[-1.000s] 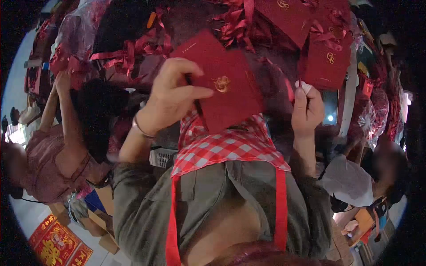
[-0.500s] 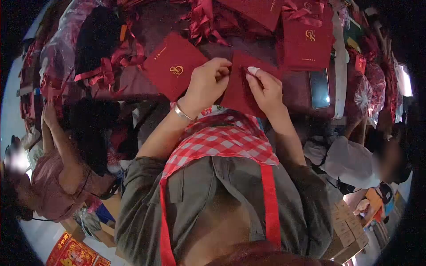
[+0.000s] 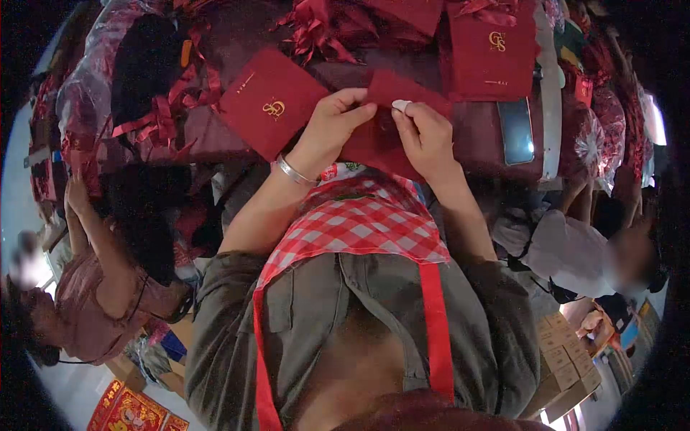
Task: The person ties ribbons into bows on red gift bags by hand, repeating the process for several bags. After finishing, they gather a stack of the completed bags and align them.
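Now both hands have closed in: left hand (image 3: 332,126) and right hand (image 3: 425,136) pinch plain dark-red envelope (image 3: 392,90); gold-stamped one set down

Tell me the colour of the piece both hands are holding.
Dark red piece, head view.

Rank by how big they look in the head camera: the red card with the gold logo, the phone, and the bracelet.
1. Red card, largest.
2. Phone, clearly smaller, though it lies out where the lens distorts shapes.
3. Bracelet on the left hand, smallest.
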`<control>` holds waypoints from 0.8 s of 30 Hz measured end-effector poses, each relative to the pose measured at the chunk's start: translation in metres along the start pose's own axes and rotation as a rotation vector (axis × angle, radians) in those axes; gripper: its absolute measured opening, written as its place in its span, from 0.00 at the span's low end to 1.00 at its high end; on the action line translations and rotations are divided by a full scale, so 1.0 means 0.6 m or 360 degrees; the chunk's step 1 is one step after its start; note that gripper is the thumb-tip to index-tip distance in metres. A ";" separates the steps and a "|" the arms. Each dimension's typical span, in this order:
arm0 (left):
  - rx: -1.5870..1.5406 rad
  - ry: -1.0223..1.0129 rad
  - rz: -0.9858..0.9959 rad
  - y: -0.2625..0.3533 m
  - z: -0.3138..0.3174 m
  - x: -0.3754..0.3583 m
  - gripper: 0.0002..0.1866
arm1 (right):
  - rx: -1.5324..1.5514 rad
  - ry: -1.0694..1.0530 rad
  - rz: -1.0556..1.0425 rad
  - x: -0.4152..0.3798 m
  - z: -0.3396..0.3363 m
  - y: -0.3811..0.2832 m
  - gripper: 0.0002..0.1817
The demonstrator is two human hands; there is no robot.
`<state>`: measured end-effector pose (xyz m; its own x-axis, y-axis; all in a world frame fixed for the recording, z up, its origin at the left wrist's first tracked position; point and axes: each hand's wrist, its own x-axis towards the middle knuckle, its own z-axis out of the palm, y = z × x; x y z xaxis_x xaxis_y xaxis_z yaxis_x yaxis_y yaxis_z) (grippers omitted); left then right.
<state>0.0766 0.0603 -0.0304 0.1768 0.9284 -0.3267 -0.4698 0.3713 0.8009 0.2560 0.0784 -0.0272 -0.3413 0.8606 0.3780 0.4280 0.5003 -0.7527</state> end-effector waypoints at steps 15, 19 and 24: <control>0.0020 0.0083 0.0160 -0.004 0.000 -0.009 0.14 | -0.0286 -0.0045 -0.0203 0.030 0.006 -0.015 0.06; 0.0271 0.0199 0.0273 -0.008 0.008 -0.013 0.15 | -0.0324 -0.0070 -0.0199 0.038 0.014 -0.025 0.08; 0.0516 0.0406 0.0397 -0.032 0.009 -0.011 0.15 | -0.0538 -0.0214 -0.0076 0.048 0.010 -0.046 0.08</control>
<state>0.0889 0.0470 -0.0409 -0.1441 0.9721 -0.1853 -0.1698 0.1602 0.9724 0.2292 0.0889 0.0014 -0.4649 0.8265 0.3174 0.6536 0.5622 -0.5067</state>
